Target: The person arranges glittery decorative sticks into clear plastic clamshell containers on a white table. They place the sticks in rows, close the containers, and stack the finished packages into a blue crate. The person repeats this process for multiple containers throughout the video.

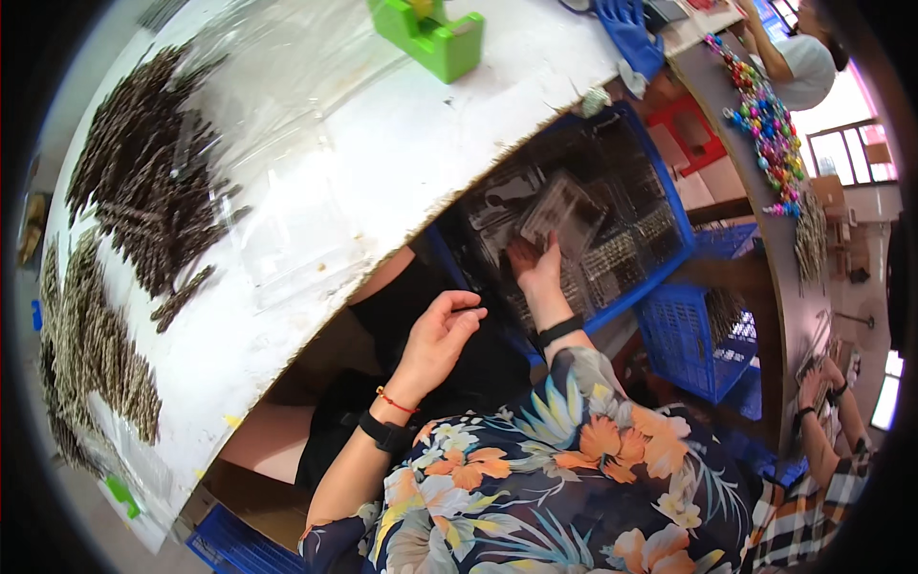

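Observation:
My left hand hovers over my lap, fingers loosely curled and a little apart. Nothing shows in it. A red cord bracelet and a dark watch are on that wrist. My right hand reaches over a blue plastic crate beside the table. Its thumb overlaps the near edge of a clear plastic box, with the fingers at the box's near left corner; whether they grip it is unclear. That box lies tilted on flat clear packs inside the crate. The contents of the packs are too blurred to name.
On the white table lie dark twisted bundles, paler bundles, clear plastic film and a green tape dispenser. Blue gloves rest at its far end. Another bench holds colourful shiny balls. Co-workers sit nearby.

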Demonstrator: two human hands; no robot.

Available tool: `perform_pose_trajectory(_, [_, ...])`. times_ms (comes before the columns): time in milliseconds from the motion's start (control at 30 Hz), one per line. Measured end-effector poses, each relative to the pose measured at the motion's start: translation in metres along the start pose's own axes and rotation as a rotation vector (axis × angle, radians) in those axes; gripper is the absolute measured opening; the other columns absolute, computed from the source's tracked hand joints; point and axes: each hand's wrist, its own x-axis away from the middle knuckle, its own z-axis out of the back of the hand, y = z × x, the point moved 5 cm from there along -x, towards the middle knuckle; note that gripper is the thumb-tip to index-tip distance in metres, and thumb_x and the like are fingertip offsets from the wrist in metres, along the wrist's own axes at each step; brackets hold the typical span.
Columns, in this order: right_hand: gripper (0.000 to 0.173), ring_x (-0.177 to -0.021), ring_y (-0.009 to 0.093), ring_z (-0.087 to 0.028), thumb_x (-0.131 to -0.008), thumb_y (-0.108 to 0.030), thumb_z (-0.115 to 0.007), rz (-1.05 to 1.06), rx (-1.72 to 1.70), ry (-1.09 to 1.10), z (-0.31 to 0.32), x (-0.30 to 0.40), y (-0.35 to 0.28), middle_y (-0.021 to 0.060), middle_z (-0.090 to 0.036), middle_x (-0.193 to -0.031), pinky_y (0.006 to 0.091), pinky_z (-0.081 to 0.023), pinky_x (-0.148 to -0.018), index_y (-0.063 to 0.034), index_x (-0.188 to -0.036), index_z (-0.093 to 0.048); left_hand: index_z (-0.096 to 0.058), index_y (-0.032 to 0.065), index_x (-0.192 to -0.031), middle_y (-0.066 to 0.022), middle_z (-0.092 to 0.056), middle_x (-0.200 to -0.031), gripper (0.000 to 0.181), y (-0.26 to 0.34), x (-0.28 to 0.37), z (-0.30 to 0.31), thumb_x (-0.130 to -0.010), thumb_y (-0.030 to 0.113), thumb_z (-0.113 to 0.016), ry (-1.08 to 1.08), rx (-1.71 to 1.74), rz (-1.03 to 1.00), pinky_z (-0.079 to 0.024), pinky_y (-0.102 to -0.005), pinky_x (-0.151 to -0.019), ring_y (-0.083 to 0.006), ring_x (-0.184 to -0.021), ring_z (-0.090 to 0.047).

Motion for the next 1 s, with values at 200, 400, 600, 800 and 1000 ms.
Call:
perform_pose_trajectory(200, [0.022, -0.088, 0.026, -0.068, -0.105, -0.024, -0.052, -0.249, 0.253, -0.377, 0.016, 0.026, 0.010, 0.0113, -0.071, -0.099, 0.0425, -0.055, -0.083, -0.0073, -0.103, -0.066, -0.059, 0.0011, -0.127, -0.0132, -0.067, -0.119, 0.031, 0.039, 0.046, 0.019, -0.100, 0.016, -0.062, 0.040, -0.350, -0.084, -0.053, -0.0314, -0.096, -0.0194, -0.111, -0.067])
perform_pose_trajectory(400, [0.021, -0.094, 0.016, -0.060, -0.103, -0.013, -0.054, 0.272, 0.638, -0.656, -0.075, 0.129, -0.001, 0.0067, -0.064, -0.102, 0.0309, -0.050, -0.086, -0.0017, -0.120, -0.062, -0.062, 0.0011, -0.125, -0.0112, -0.070, -0.118, 0.031, 0.136, 0.163, 0.082, -0.100, 0.021, -0.062, 0.136, -0.272, -0.126, -0.052, -0.0303, -0.094, -0.0168, -0.107, -0.066])
perform_pose_trajectory(600, [0.013, -0.081, 0.014, -0.054, -0.103, -0.002, -0.049, 1.055, 0.969, -1.214, -0.154, 0.293, 0.035, 0.0067, -0.057, -0.090, 0.0264, -0.045, -0.077, 0.0025, -0.113, -0.058, -0.070, -0.0022, -0.114, -0.0086, -0.074, -0.113, 0.020, 0.150, 0.305, 0.189, -0.099, 0.002, -0.057, 1.027, -0.389, -0.461, -0.051, -0.0284, -0.097, -0.0152, -0.105, -0.067])
perform_pose_trajectory(800, [0.014, -0.069, 0.023, -0.059, -0.092, 0.010, -0.056, 1.175, 1.015, -1.782, -0.170, 0.365, 0.114, 0.0128, -0.061, -0.078, 0.0321, -0.048, -0.065, 0.0009, -0.102, -0.059, -0.067, -0.0007, -0.108, -0.0186, -0.067, -0.116, 0.021, 0.100, 0.429, 0.293, -0.090, 0.009, -0.068, 1.779, -1.265, -0.140, -0.051, -0.0419, -0.095, -0.0383, -0.109, -0.064])
perform_pose_trajectory(1000, [0.018, -0.067, 0.029, -0.061, -0.083, 0.011, -0.062, 1.298, 1.066, -1.795, -0.165, 0.374, 0.150, 0.0106, -0.065, -0.077, 0.0366, -0.047, -0.062, -0.0012, -0.096, -0.065, -0.061, 0.0016, -0.094, -0.0176, -0.063, -0.111, 0.012, 0.088, 0.441, 0.315, -0.087, 0.008, -0.067, 1.779, -1.393, 0.028, -0.050, -0.0455, -0.092, -0.0389, -0.105, -0.061])
